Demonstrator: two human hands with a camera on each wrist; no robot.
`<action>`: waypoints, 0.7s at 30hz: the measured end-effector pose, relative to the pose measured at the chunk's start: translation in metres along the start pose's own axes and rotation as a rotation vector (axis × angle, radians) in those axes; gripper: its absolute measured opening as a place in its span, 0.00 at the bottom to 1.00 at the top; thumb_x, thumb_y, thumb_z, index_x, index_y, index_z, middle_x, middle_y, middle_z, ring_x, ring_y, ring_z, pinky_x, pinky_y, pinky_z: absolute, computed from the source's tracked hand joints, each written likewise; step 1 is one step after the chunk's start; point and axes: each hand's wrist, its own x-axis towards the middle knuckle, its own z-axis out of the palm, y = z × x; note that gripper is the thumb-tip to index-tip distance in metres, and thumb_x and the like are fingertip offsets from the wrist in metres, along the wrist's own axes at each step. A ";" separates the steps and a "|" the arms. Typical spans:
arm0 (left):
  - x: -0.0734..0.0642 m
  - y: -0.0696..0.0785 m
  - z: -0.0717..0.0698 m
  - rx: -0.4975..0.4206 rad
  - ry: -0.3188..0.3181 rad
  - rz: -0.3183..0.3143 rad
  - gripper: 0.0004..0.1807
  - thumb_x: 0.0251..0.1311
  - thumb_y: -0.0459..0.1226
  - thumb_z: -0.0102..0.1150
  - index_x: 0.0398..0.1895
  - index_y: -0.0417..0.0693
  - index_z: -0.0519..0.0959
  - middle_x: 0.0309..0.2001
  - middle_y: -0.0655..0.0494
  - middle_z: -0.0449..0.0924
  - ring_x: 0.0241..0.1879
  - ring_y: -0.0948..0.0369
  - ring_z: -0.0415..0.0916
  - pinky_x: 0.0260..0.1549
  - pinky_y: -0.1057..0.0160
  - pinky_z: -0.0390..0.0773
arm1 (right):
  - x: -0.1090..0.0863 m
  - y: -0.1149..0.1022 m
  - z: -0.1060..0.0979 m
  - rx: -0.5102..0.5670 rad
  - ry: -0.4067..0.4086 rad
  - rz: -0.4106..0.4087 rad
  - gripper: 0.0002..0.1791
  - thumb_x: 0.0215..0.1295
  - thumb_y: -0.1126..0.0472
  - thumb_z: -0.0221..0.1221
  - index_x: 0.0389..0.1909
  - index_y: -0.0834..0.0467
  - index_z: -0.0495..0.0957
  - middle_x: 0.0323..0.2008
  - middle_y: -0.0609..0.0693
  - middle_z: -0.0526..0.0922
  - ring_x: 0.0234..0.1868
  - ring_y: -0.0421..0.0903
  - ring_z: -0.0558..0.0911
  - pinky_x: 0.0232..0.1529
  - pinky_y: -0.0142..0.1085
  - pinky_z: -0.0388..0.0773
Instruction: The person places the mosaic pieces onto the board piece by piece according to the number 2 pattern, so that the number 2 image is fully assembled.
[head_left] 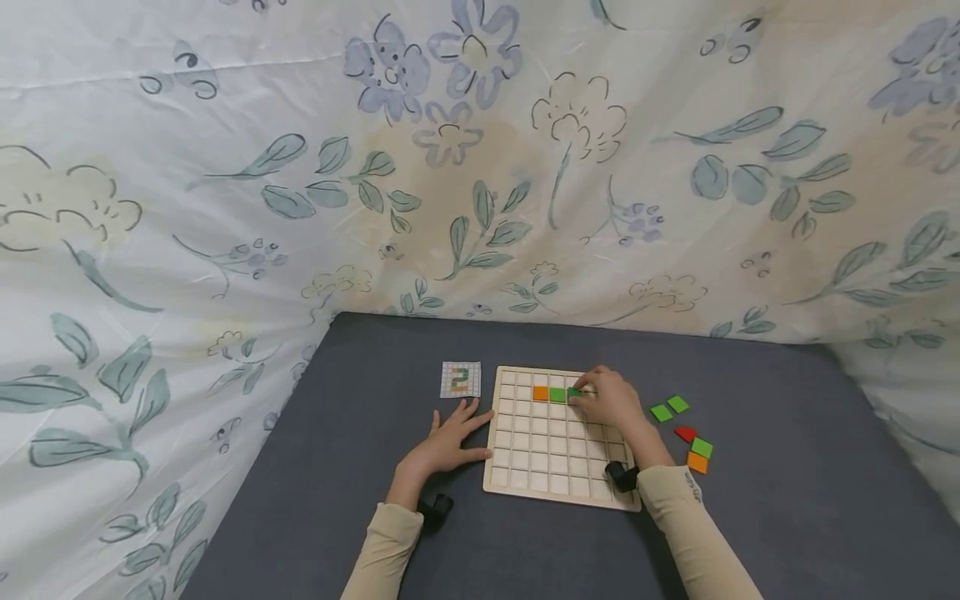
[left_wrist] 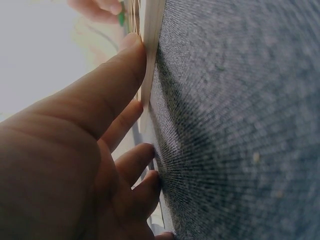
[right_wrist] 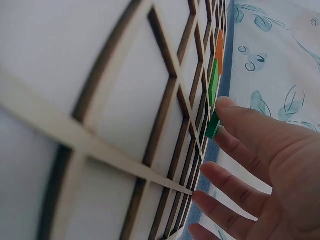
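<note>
A wooden grid board [head_left: 517, 457] with square cells lies on the dark table. In its upper part an orange tile [head_left: 541, 393] and a light green tile [head_left: 557, 395] sit side by side. My right hand [head_left: 611, 402] pinches a dark green tile [right_wrist: 213, 125] between thumb and finger, just right of the light green one; whether it lies fully in its cell I cannot tell. Fingers spread, my left hand [head_left: 442, 444] rests at the board's left edge, its thumb touching the rim in the left wrist view.
A small pattern card [head_left: 461, 380] with a coloured figure lies beyond my left hand. Right of the board are loose tiles: green ones [head_left: 662, 412], a red piece [head_left: 686, 434] and an orange tile [head_left: 697, 462]. Floral cloth [head_left: 480, 208] hangs behind the table.
</note>
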 end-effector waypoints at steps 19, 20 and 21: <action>0.001 -0.003 0.002 0.001 0.007 0.004 0.38 0.59 0.51 0.57 0.71 0.55 0.57 0.73 0.46 0.44 0.72 0.46 0.35 0.61 0.31 0.27 | -0.002 0.001 0.005 -0.035 0.010 -0.041 0.16 0.55 0.49 0.65 0.43 0.51 0.82 0.47 0.55 0.76 0.47 0.57 0.73 0.36 0.49 0.75; 0.001 -0.003 0.002 0.003 0.006 0.003 0.38 0.59 0.51 0.57 0.71 0.55 0.57 0.73 0.46 0.44 0.72 0.46 0.35 0.61 0.31 0.27 | -0.002 0.002 0.005 -0.035 0.010 -0.040 0.16 0.55 0.50 0.65 0.43 0.51 0.82 0.47 0.56 0.76 0.47 0.57 0.73 0.35 0.49 0.75; 0.001 -0.003 0.002 0.006 0.007 0.001 0.38 0.59 0.51 0.57 0.71 0.55 0.57 0.73 0.46 0.44 0.72 0.46 0.35 0.61 0.31 0.27 | -0.002 0.002 0.005 -0.035 0.011 -0.036 0.16 0.55 0.49 0.65 0.43 0.51 0.82 0.47 0.55 0.76 0.46 0.56 0.73 0.35 0.48 0.75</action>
